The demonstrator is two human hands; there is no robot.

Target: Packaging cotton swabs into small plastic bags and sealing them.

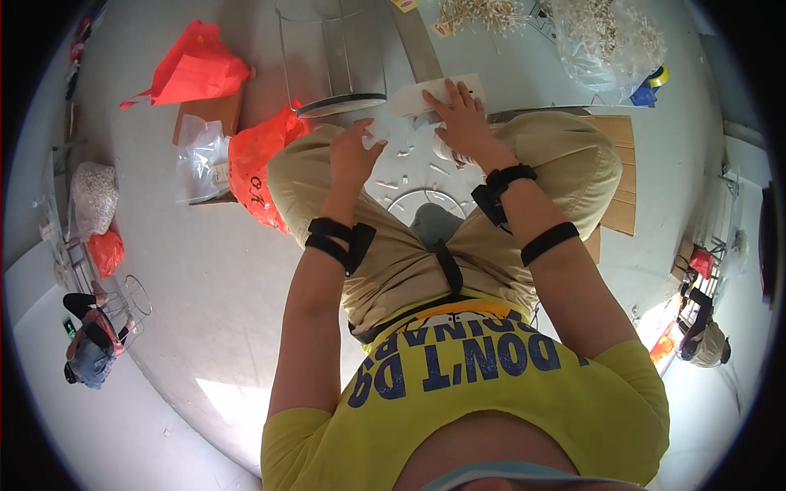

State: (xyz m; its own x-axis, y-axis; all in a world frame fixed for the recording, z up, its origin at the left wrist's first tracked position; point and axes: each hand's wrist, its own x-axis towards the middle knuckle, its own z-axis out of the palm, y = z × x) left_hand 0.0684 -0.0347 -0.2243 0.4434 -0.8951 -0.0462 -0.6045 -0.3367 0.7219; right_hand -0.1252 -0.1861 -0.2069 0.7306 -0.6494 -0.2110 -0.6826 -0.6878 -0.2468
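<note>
My left hand [354,155] is raised just above my left knee. Its thumb and fingers close on a small whitish, see-through piece [377,134] whose kind I cannot make out. My right hand [464,123] lies with spread fingers on a flat white strip [417,96] at the near edge of the work surface. Left of that strip stands a round metal wire frame [334,57] with a dark-rimmed ring at its near end. Several small white bits [403,152] lie on the floor between my legs.
Cream-coloured stems [483,14] and a clear bag of cream pieces [610,45] lie at the far right, near a tape roll [657,78]. Red bags [193,67] and a clear plastic bag [200,159] are on the left. Cardboard [620,176] lies right. Other people work at both sides.
</note>
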